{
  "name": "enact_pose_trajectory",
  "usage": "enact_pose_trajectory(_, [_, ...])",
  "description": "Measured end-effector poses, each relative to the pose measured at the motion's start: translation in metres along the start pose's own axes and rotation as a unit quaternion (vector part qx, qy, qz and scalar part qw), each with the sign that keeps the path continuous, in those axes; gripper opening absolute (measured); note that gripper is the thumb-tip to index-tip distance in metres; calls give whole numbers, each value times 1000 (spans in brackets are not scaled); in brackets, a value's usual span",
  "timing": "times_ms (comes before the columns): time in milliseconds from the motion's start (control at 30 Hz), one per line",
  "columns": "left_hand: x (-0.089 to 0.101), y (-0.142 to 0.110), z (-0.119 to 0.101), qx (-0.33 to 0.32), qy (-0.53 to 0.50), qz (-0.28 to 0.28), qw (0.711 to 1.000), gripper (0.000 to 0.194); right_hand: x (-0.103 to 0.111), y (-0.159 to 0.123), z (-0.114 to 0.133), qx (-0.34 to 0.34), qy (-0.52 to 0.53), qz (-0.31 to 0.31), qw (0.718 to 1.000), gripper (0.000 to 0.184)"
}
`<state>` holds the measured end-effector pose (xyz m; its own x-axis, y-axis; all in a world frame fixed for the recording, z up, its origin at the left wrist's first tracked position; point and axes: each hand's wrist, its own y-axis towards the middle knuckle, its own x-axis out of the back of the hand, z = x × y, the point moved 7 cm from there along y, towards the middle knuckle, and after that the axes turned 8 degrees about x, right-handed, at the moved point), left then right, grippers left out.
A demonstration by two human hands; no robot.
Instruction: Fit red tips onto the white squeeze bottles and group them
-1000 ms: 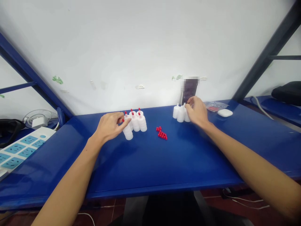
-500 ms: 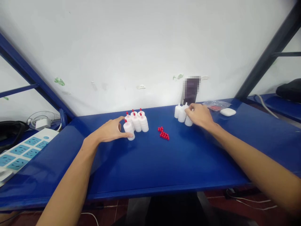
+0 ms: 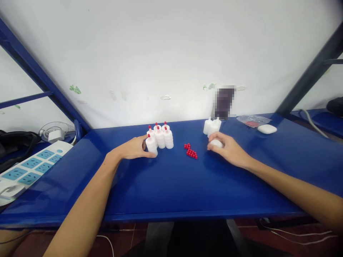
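My left hand (image 3: 133, 149) rests on the blue table (image 3: 174, 182), its fingers curled around a white bottle with a red cap (image 3: 151, 144) at the front of a cluster of several capped bottles (image 3: 162, 136). My right hand (image 3: 227, 149) is closed on an uncapped white bottle (image 3: 215, 143), held low over the table. Two more uncapped white bottles (image 3: 211, 125) stand behind it. A small heap of red caps (image 3: 190, 151) lies between my hands.
A white power strip with blue sockets (image 3: 25, 170) lies at the left edge, with cables and a charger (image 3: 55, 134) behind it. A white case (image 3: 267, 129) and a clear bag (image 3: 250, 120) sit at the back right. The white wall (image 3: 166, 53) closes the far side.
My right hand lifted one uncapped bottle from the back group and drew it toward me. My left hand set its capped bottle down against the cluster and stays on it.
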<state>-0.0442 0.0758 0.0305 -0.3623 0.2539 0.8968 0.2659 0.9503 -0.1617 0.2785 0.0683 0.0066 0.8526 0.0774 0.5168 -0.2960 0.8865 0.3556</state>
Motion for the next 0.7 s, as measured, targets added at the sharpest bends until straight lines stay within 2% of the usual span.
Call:
enact_pose_trajectory(100, [1,-2,-2,-9,1,-2,1000,53,-15,9,10,56,-39,29,997,15])
enact_pose_trajectory(233, [1,-2,-3,-5,19,2,1000,49,-27,29,24,87,-60,37,994,16])
enact_pose_trajectory(367, [1,-2,-1,6,21,0,1000,53,-32,47,35,120,-76,12,990,17])
enact_pose_trajectory(500, [12,-7,8,26,12,2,1000,66,-29,49,28,127,-80,-3,989,16])
enact_pose_trajectory(533, [18,-11,10,32,12,-7,999,65,-28,47,25,130,-92,7,987,16])
enact_pose_trajectory(600, [38,-22,10,17,0,-54,998,47,-29,44,19,133,-126,40,982,16])
enact_pose_trajectory(700, [68,-45,-8,-75,-68,-159,982,29,-30,42,14,131,-184,83,971,22])
